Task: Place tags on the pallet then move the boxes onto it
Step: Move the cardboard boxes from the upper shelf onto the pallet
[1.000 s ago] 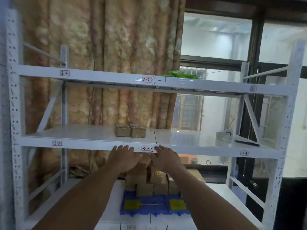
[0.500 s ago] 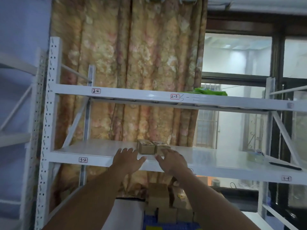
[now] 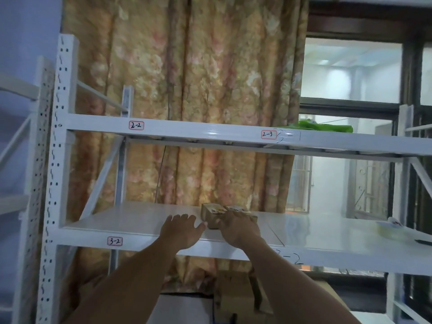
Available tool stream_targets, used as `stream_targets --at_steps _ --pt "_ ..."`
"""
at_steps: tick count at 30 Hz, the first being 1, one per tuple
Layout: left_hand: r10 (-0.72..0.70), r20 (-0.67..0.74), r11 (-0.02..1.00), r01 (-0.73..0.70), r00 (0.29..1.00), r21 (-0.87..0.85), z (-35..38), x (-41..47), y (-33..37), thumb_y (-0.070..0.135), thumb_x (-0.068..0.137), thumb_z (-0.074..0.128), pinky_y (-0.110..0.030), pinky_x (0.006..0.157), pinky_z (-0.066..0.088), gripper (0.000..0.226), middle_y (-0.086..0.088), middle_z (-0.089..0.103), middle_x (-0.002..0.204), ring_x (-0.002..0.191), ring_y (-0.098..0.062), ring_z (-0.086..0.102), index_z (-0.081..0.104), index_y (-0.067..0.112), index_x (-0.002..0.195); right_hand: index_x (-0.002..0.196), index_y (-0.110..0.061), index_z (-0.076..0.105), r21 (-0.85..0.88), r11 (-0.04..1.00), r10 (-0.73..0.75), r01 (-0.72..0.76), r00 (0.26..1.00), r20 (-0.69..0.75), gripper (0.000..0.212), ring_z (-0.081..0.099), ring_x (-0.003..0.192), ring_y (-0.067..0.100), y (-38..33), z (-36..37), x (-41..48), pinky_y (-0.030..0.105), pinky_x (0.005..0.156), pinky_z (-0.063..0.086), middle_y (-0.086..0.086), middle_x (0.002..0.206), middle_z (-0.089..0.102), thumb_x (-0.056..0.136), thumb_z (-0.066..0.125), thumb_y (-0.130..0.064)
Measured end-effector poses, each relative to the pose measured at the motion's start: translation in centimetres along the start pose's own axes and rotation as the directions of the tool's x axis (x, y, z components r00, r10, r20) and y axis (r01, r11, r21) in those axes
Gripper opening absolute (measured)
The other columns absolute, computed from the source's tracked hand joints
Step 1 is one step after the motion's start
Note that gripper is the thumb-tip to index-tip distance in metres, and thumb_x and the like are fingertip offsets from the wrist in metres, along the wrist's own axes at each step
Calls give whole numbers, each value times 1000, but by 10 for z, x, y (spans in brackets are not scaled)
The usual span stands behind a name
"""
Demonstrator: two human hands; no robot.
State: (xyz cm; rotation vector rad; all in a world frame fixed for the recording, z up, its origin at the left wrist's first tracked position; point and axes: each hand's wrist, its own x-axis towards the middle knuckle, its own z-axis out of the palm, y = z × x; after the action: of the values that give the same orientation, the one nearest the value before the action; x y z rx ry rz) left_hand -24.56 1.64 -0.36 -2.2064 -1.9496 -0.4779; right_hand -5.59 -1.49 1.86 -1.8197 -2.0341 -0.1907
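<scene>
Two small brown cardboard boxes sit side by side on the white middle shelf [image 3: 145, 220], a left box [image 3: 210, 212] and a right box [image 3: 253, 218]. My left hand [image 3: 182, 230] lies flat on the shelf just left of the left box, fingers straight, holding nothing. My right hand [image 3: 238, 226] lies over the right box with its fingers stretched across the top, hiding most of it. Its thumb is against the left box's front. Below the shelf stands a stack of more cardboard boxes [image 3: 233, 291]. The pallet and its tags do not show plainly.
The upper shelf beam [image 3: 198, 132] runs above, with a green bag [image 3: 327, 127] on it at the right. A white packet [image 3: 392, 228] and a dark flat item [image 3: 423, 242] lie on the shelf's right end. A floral curtain [image 3: 198, 90] hangs behind. Another rack [image 3: 30, 136] stands at left.
My view has risen and the pallet has dropped out of sight. Both hands moved from the shelf's front edge forward onto the shelf, and my right hand now covers the right box.
</scene>
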Motion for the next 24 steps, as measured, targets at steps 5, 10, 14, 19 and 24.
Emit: stream_targets --at_steps 5,10,14,19,24 --pt "-42 14 998 42 999 -56 9 29 7 65 98 16 -46 114 29 73 -10 49 149 134 -30 47 45 18 145 155 -19 31 -43 997 -71 70 997 -19 64 23 151 25 8 12 27 46 122 14 4 163 29 102 29 -54" --pt "-85 9 989 86 996 -123 13 50 13 62 98 10 -45 101 42 71 -13 59 132 115 -33 57 50 15 135 154 -22 33 -102 990 -99 99 995 7 72 18 152 27 15 32 60 51 123 1 3 163 30 96 22 -63" --pt "-154 0 959 149 988 -241 20 52 8 50 105 13 -45 99 45 59 -16 55 134 116 -35 56 38 15 145 145 -23 47 -28 990 -136 136 991 4 78 21 151 26 0 44 69 52 121 2 1 157 40 89 22 -70" --pt "-223 52 922 228 973 -312 26 59 -8 42 107 18 -45 99 47 55 -17 57 132 117 -34 58 40 10 146 133 -28 57 14 977 -215 215 977 -10 59 52 129 28 -19 42 69 47 120 22 3 134 61 89 40 -61" --pt "-328 22 822 297 944 -486 21 61 -11 45 107 26 -40 99 47 54 -18 61 129 118 -33 59 54 8 135 112 -22 74 392 901 -169 186 983 -78 31 64 107 27 -27 45 74 33 92 49 6 115 71 91 51 -28"
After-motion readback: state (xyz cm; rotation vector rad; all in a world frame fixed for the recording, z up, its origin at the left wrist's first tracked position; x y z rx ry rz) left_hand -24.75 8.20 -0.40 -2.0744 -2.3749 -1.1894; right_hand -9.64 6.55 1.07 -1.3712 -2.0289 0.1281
